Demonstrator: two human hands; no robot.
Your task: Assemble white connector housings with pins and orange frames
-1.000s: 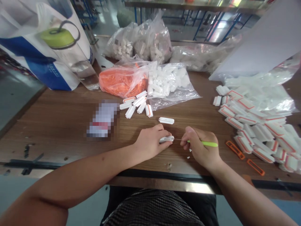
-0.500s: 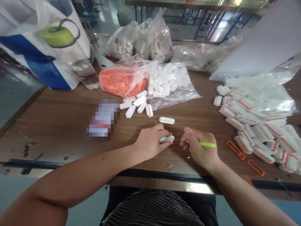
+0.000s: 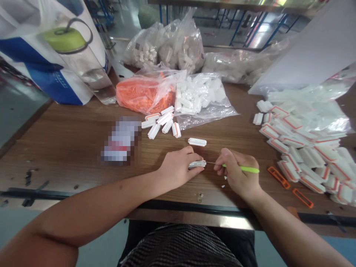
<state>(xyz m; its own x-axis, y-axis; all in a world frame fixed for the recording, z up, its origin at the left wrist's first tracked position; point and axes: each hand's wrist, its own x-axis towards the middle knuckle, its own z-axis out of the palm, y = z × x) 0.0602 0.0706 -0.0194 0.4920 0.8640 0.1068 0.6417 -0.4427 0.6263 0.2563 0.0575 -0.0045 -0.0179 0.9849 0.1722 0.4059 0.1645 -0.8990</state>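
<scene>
White plastic part (image 3: 197, 164) lies flat on the wooden counter (image 3: 66, 155), pinned under the fingers (image 3: 190, 157) of the left hand (image 3: 178, 167), which curl over it and press it down, its right end poking out past the fingertips. The right hand (image 3: 236, 172) sits just beside it, its fingers (image 3: 226, 157) pinching a green-handled needle (image 3: 249, 169) whose thin steel shaft points left at that exposed end; whether the tip touches the part is too fine to tell. Tiny white crumbs (image 3: 224, 178) dot the wood just below the right fingers. Just beyond the left fingertips lies a single white plastic piece (image 3: 197, 141). Off to the right of the right fingers are two orange rectangular frames (image 3: 279, 177), and past them rises a heap of white parts with orange edging (image 3: 306, 155). Farther ahead of the left fingers, a small cluster of white parts (image 3: 161, 124) sits by a pixelated packet (image 3: 121, 141), in front of a clear bag of orange pieces (image 3: 144, 96) and a clear bag of white parts (image 3: 198, 96). Well beyond the fingers, to the left, stand a clear bottle with a green cap (image 3: 66, 40) and a blue-and-white bag (image 3: 55, 87), while more filled plastic bags (image 3: 167, 48) line the far counter edge.
</scene>
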